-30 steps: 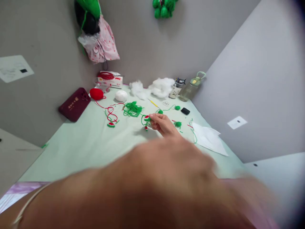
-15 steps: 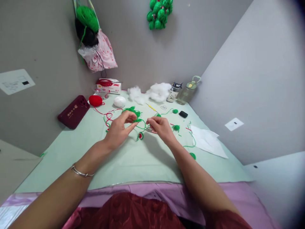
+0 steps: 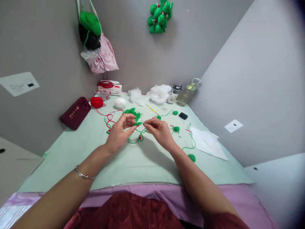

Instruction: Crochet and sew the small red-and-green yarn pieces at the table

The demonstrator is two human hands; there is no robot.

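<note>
Both my hands meet over the middle of the pale green table [image 3: 78,159]. My left hand [image 3: 120,132] pinches a small green crochet piece [image 3: 138,123] between thumb and fingers. My right hand [image 3: 158,130] is closed in a pinch on the green yarn strand right beside that piece. A loop of green yarn [image 3: 133,140] hangs down from them to a small green and red crochet piece [image 3: 140,137] on the table. A tangle of green yarn [image 3: 132,112] lies just behind my hands.
A red yarn ball [image 3: 96,101], white ball [image 3: 120,102], white stuffing [image 3: 158,93], cup [image 3: 173,94] and bottle [image 3: 187,93] line the back. A dark red box [image 3: 75,113] sits left, white paper [image 3: 207,143] right. Small green pieces [image 3: 191,157] lie nearby. Green crochet items [image 3: 160,16] hang on the wall.
A second ago my left arm blurred across the view and only the right hand held yarn. Both hands have since come together, pinching the green piece, now slightly raised.
</note>
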